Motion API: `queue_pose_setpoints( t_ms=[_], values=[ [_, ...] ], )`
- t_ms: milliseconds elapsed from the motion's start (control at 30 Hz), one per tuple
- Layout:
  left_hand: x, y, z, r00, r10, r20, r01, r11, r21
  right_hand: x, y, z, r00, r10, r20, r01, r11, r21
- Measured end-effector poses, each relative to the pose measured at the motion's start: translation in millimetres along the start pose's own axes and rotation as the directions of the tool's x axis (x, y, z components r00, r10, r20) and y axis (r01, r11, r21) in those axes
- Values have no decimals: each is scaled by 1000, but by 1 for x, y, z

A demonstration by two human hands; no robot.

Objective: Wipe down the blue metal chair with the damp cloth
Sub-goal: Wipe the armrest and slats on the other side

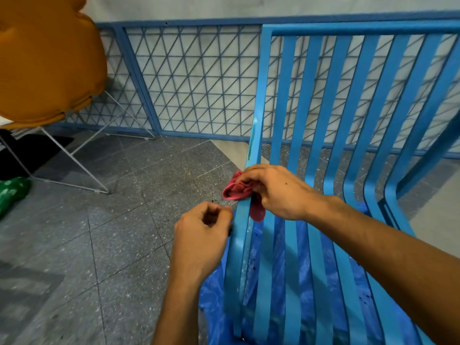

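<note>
1. One head view: the right hand (276, 192) has its grip bunched round a pink damp cloth (236, 190). It presses the cloth onto the left side rail of the blue metal chair (361, 28), where the seat bends up into the back.
2. Left hand (201, 235) sits just beside that rail, lower down, its grip clenched on nothing I can make out.
3. Cloth looks soft, light and limp, so it is probably best wadded in the palm to wrap each slat.
4. Chair looks rigid and smooth-painted, likely slick when wet; steadying it by the rail seems sensible.
</note>
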State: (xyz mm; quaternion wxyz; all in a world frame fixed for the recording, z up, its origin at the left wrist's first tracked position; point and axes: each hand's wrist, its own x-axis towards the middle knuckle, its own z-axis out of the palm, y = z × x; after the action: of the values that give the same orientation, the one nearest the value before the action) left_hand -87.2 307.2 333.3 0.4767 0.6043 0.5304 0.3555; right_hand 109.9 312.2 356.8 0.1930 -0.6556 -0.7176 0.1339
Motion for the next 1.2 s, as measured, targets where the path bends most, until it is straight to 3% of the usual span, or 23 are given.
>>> queue_pose_setpoints(
  t_ms=[100,500,767,867,1000,1200],
  values=[
    [6,-2,0,997,-41,-68,33,993,-115,-15,-5,1,997,-64,31,64,998,3],
    [3,-1,4,992,58,-110,-53,997,48,-68,-15,-2,986,-133,101,114,979,168],
    [-2,2,18,995,72,-71,-64,992,105,-98,1,-7,951,-146,272,98,978,182],
    [-6,7,22,998,52,-46,-47,993,104,-101,14,-8,974,-100,205,52,972,230],
    [-3,13,31,993,115,-3,-112,976,189,-92,37,-12,999,33,1,-31,942,333],
    [24,44,38,966,249,69,-255,876,410,-50,59,-23,932,200,-302,-113,953,282]
  ],
)
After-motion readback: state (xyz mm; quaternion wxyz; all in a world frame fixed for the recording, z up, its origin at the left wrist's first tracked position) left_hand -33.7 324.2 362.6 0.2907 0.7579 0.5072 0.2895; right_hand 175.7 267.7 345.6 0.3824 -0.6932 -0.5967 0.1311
